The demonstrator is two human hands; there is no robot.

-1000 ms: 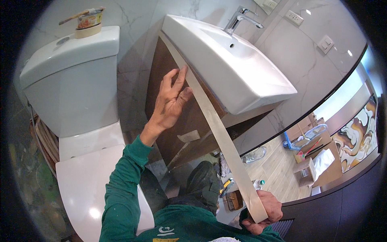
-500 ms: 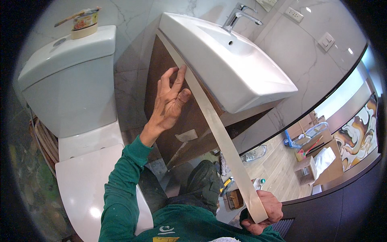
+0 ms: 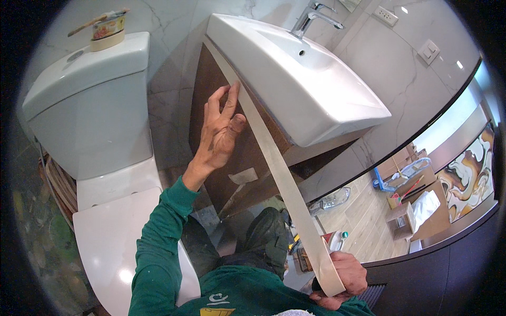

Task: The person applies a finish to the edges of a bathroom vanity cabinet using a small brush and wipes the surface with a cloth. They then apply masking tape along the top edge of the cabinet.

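Note:
A long strip of cream masking tape runs from beneath the rim of the white washbasin down toward me. Its far end lies along the top edge of the brown wooden vanity cabinet. With fingers extended and apart, my left hand touches the tape with its fingertips near the cabinet edge. At the lower right, my right hand is closed around the tape's near end, which curls there; the roll itself is mostly hidden. Between my two hands the strip hangs taut, away from the cabinet.
On the left stands a white toilet; a tape roll and a small tub with a brush sit on its tank. A bottle and tools are on the floor. A dark-edged mirror borders the right side.
My right hand has shifted slightly left, and the tape's near end now bends around in a wider curl. My left fingertips have stayed at nearly the same spot.

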